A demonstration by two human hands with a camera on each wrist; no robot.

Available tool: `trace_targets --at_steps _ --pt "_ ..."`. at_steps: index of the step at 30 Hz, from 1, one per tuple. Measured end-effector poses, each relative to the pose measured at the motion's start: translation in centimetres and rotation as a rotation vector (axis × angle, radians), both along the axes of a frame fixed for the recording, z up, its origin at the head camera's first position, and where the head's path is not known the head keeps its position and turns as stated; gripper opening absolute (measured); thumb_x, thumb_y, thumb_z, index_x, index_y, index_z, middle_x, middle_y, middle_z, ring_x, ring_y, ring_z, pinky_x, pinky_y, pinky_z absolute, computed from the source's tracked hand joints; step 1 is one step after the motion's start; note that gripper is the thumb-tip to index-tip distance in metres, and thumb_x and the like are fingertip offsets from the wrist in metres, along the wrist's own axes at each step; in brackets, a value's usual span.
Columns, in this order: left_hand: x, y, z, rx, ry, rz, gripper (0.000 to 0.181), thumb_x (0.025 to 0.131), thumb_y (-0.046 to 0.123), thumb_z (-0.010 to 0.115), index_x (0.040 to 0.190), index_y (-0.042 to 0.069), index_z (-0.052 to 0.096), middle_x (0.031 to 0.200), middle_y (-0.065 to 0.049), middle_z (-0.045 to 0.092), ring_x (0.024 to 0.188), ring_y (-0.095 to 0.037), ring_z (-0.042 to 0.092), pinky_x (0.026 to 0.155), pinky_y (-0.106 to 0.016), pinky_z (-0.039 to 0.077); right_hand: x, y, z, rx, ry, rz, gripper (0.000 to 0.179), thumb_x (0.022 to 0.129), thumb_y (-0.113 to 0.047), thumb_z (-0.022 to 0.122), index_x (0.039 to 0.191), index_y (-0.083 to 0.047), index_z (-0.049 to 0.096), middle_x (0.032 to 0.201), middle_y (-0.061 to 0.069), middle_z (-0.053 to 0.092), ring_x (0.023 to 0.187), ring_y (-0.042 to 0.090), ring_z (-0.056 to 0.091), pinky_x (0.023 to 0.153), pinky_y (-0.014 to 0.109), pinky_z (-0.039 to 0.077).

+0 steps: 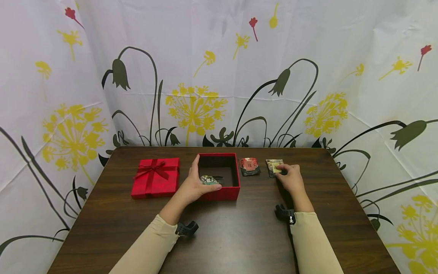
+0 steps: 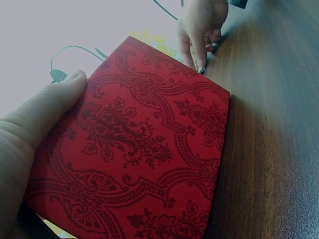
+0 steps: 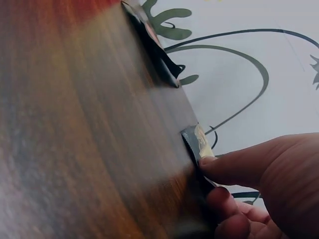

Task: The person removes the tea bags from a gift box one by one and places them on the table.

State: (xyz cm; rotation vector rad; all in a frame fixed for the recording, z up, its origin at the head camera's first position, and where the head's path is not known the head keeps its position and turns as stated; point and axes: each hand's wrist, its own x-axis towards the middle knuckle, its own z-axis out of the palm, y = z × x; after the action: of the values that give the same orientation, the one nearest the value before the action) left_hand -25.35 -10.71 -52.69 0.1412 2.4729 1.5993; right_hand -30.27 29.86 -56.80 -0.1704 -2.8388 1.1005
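Note:
My left hand (image 1: 194,187) grips an open red gift box (image 1: 226,195) at its left side, the thumb lying along the front rim. In the left wrist view the patterned wall of the box (image 2: 124,134) fills the middle, with the thumb at its edge. A green floral packet (image 1: 207,179) lies inside the box, partly hidden by that hand. To the right, my right hand (image 1: 291,178) pinches the near edge of a small yellow-and-black packet (image 1: 272,164) between thumb and fingers. The right wrist view shows this packet (image 3: 200,139) slightly raised at the thumb.
A red-and-black packet (image 1: 249,166) lies between the box and the right hand. Left of the box sits the red lid (image 1: 142,188) with a ribbon bow. Everything stands on a dark wooden table (image 1: 232,236), backed by a flower-printed curtain (image 1: 219,68).

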Motion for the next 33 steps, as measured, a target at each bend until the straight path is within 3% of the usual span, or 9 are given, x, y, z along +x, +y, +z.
trace_targets --at_steps 4,22,33 --pt "-0.03 -0.01 -0.04 0.001 -0.001 0.001 0.140 0.079 0.050 0.095 0.176 0.028 -0.003 0.182 -0.018 0.010 0.166 -0.044 0.019 0.127 -0.073 0.031 0.00 -0.08 -0.05 -0.008 -0.007 -0.013 0.036 0.099 -0.018 0.079 0.132 -0.003 0.075 0.142 0.032 0.041 0.124 0.055 0.056 0.109 0.065 0.046" --pt "-0.19 0.05 0.09 -0.011 0.007 -0.005 0.139 0.080 0.050 0.094 0.176 0.029 -0.004 0.182 -0.017 0.009 0.167 -0.043 0.018 0.127 -0.072 0.030 -0.31 0.14 -0.08 0.040 -0.011 0.044 0.051 0.102 -0.027 0.079 0.147 -0.007 0.067 0.142 0.028 0.041 0.122 0.051 0.057 0.107 0.065 0.047" --pt "-0.26 0.06 -0.25 -0.016 0.014 -0.003 0.140 0.079 0.051 0.095 0.176 0.027 -0.004 0.182 -0.017 0.009 0.167 -0.043 0.018 0.127 -0.073 0.030 -0.29 0.18 -0.17 0.072 -0.021 0.062 0.047 0.103 -0.029 0.077 0.146 -0.012 0.066 0.146 0.028 0.040 0.125 0.053 0.058 0.107 0.067 0.047"
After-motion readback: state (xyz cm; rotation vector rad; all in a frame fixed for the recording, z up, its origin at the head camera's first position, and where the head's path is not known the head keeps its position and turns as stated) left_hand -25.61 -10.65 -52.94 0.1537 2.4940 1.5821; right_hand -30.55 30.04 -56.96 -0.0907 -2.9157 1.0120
